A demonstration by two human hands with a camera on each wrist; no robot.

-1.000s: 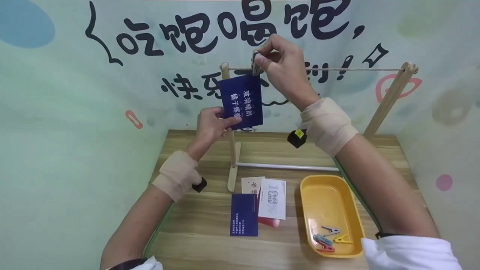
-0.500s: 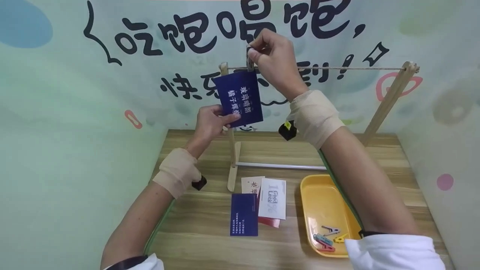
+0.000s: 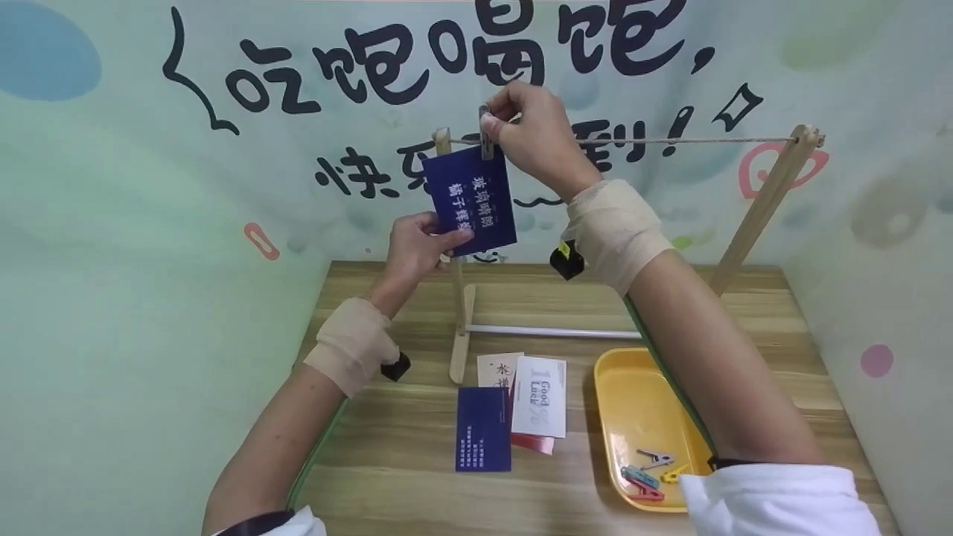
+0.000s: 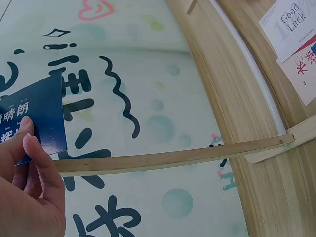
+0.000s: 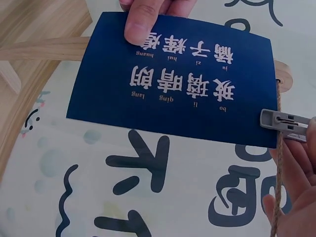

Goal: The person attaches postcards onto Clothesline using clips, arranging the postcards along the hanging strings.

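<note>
My left hand [image 3: 418, 246] pinches the lower edge of a dark blue card [image 3: 476, 201] with white characters, thumb on its front. At the card's top edge, my right hand [image 3: 537, 134] pinches a grey clip [image 3: 486, 134] over the rope [image 3: 700, 140]. In the right wrist view the clip's [image 5: 276, 121] tip lies over the card's [image 5: 173, 89] edge near one corner, with the rope [image 5: 279, 187] running along that edge. The left wrist view has the card [image 4: 47, 116] held between the thumb and fingers of my left hand [image 4: 34, 187].
Wooden posts [image 3: 767, 201] hold up the rope, with a white rod [image 3: 551, 331] low between them. On the table [image 3: 387, 447] lie another blue card [image 3: 484, 432], a white card [image 3: 540, 394] and reddish ones. A yellow tray [image 3: 607, 417] at the right holds several clips [image 3: 644, 476].
My right hand has moved left along the rope with the clip and lowered it onto the card's top edge. The card has shifted slightly left in my left hand's grip.
</note>
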